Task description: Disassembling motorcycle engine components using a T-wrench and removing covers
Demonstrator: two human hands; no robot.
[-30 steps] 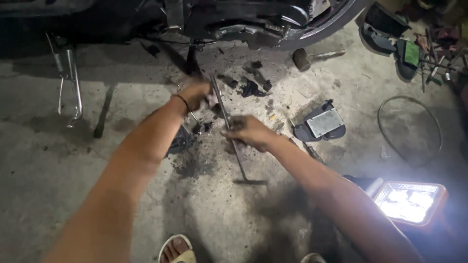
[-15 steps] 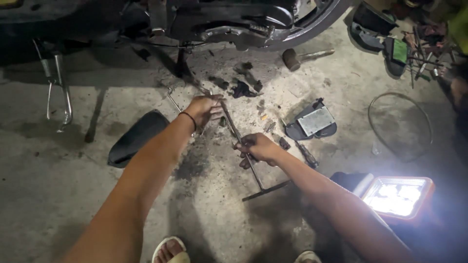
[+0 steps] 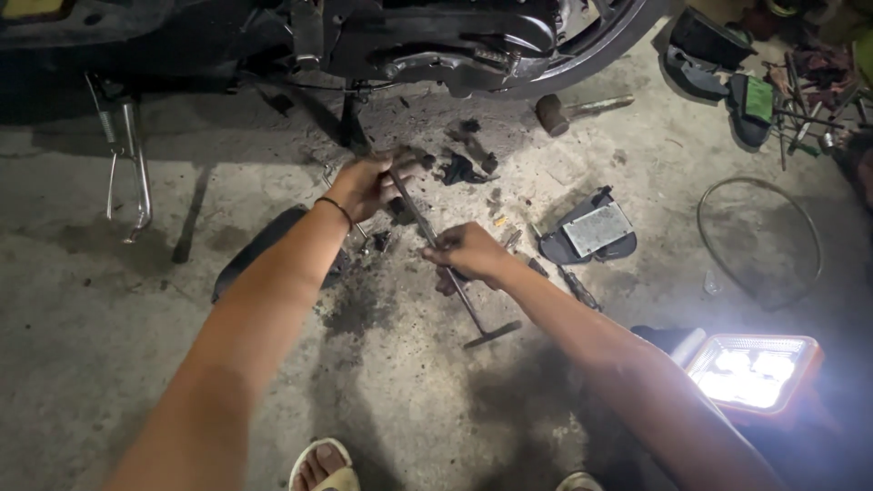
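Observation:
A long metal T-handle wrench (image 3: 480, 320) slants across the concrete floor, its crossbar end toward me. My right hand (image 3: 468, 253) is closed around the middle of its shaft. My left hand (image 3: 366, 185), with a dark band on the wrist, grips the far end of the shaft near a dark greasy part under the motorcycle (image 3: 455, 36). Both arms reach forward from the bottom of the view.
A bright work lamp (image 3: 755, 371) glows at the lower right. A hammer (image 3: 568, 109), a black cover with a grey plate (image 3: 596, 232), a wire loop (image 3: 759, 241), scattered tools at the top right and the side stand (image 3: 127, 164) lie around. My sandalled foot (image 3: 320, 464) is at the bottom.
The wrench's crossbar end has swung right and toward me. Both hands have kept their grip on the shaft, and the view has shifted slightly.

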